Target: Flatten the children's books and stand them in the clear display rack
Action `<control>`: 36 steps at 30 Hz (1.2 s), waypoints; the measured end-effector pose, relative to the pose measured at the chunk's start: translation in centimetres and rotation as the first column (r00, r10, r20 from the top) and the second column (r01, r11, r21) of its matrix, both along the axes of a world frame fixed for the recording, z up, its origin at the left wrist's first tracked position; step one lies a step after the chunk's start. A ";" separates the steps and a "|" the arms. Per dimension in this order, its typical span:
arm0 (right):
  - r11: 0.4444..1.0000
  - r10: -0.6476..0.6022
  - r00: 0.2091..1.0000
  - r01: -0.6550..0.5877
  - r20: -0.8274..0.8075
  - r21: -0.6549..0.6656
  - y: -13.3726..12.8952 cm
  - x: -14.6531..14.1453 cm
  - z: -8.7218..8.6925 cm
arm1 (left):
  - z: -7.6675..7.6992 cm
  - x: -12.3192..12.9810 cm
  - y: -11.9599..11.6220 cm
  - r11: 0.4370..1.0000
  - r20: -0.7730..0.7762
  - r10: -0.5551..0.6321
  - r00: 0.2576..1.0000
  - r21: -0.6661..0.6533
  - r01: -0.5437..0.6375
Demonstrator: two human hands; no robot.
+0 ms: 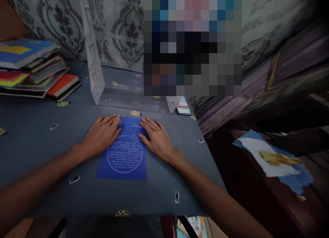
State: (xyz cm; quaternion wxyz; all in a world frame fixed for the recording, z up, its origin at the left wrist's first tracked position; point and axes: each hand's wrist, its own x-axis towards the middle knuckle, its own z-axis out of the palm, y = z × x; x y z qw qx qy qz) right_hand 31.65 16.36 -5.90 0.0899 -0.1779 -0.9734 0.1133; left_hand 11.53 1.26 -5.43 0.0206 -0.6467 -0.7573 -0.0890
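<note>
A flat blue sheet or booklet [125,155] with a printed circle of small text lies on the grey patterned tabletop [97,200]. My left hand [104,133] rests on its upper left edge, palm down with fingers stretched out. On the upper right edge lies my right hand [158,138], also palm down, its fingers a little apart. The sheet's middle shows between the two hands. Just beyond the fingertips stands a clear plastic rack [133,99].
Stacked books [28,56] sit at the back left. A pixelated area covers the back centre right. The table's right edge slopes down beside a dark red surface bearing a blue and white cloth or paper [259,155]. More printed items [194,226] show below the front edge.
</note>
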 end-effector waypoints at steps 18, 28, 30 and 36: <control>0.998 0.051 0.999 -0.051 -0.012 -0.024 -1.3 -1.6 0.4 | 0.9 0.1 -0.3 0.999 -0.157 0.009 0.988 0.053 -0.001; 0.980 0.174 0.984 -0.175 -0.023 -0.097 -3.2 -5.0 -0.4 | 0.5 -0.3 -0.4 0.997 -0.098 0.037 0.994 0.071 -0.030; 0.990 0.117 0.993 -0.118 -0.021 -0.080 -2.2 -3.7 -0.5 | 0.6 -0.2 -0.4 0.998 -0.117 0.038 0.992 0.060 -0.031; 0.999 -0.002 1.000 0.002 0.008 -0.048 -0.3 -0.9 -0.1 | 0.7 -0.2 -0.7 0.999 -0.169 -0.003 0.986 0.048 0.012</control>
